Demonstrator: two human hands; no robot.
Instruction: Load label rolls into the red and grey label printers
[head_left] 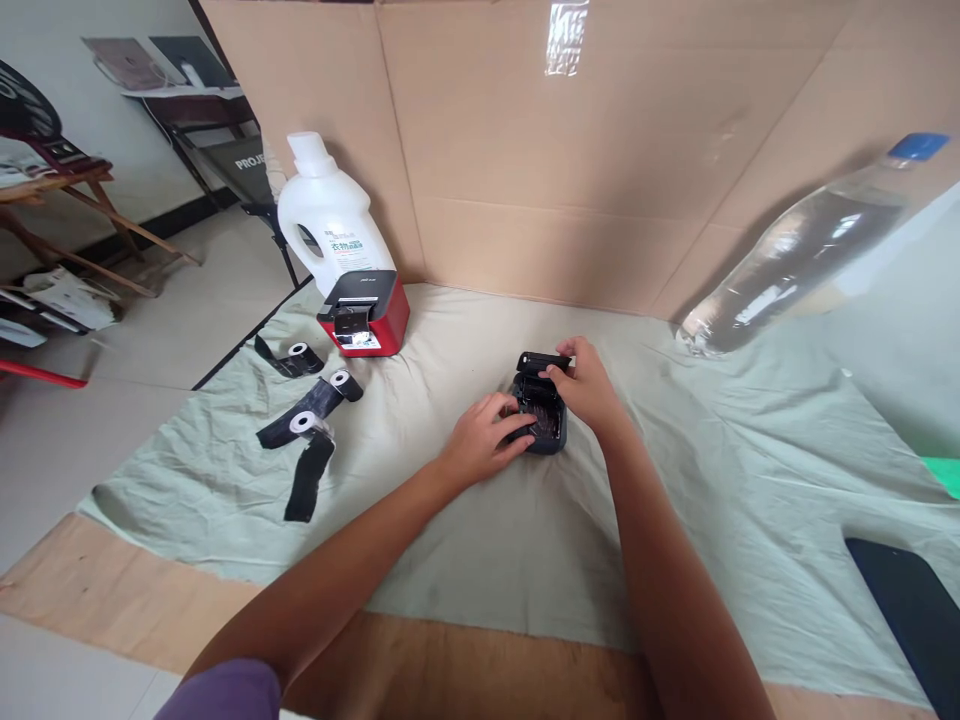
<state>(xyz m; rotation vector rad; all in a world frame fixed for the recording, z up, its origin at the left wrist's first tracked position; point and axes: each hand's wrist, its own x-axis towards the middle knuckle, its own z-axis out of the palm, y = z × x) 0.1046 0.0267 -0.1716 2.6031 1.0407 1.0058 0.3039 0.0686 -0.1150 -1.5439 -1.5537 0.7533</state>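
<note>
A small black label printer (546,420) lies on the pale green cloth (675,520) near the middle, its lid (541,360) tipped open at the back. My left hand (486,440) rests against the printer's left side with its fingers curled over the open compartment. My right hand (589,385) grips the printer's right side and the lid, fingers closed on it. What lies inside the compartment is too dark to make out.
A red and black printer (365,315) stands at the back left in front of a white detergent jug (328,215). Three rolls with black tape unwound (311,420) lie left of my hands. A clear water bottle (802,245) leans at right. Cardboard walls (570,150) stand behind.
</note>
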